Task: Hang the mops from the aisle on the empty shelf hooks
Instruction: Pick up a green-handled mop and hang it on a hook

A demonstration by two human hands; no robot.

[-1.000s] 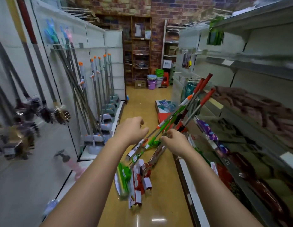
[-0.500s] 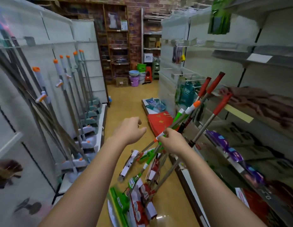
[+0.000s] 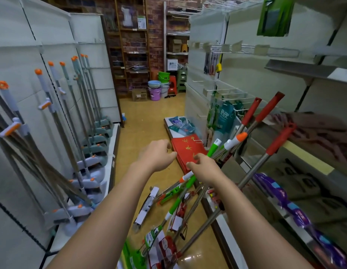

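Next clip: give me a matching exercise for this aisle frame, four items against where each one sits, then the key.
Things
1. green-handled mop
2. purple bucket
3. red packets
4. left hand

Places
A. far end of the aisle floor
B. raised empty, beside the mop bundle
C. under the right hand, leaning on the right shelf
D. low shelf edge just beyond both hands

Pairs: 1-C, 2-A, 3-D, 4-B

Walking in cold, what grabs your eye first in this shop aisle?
A bundle of mops with red, green and orange grips leans against the right-hand shelf, heads on the floor. The right hand grips one handle while the left hand hovers beside it. Grey mops line the left wall.
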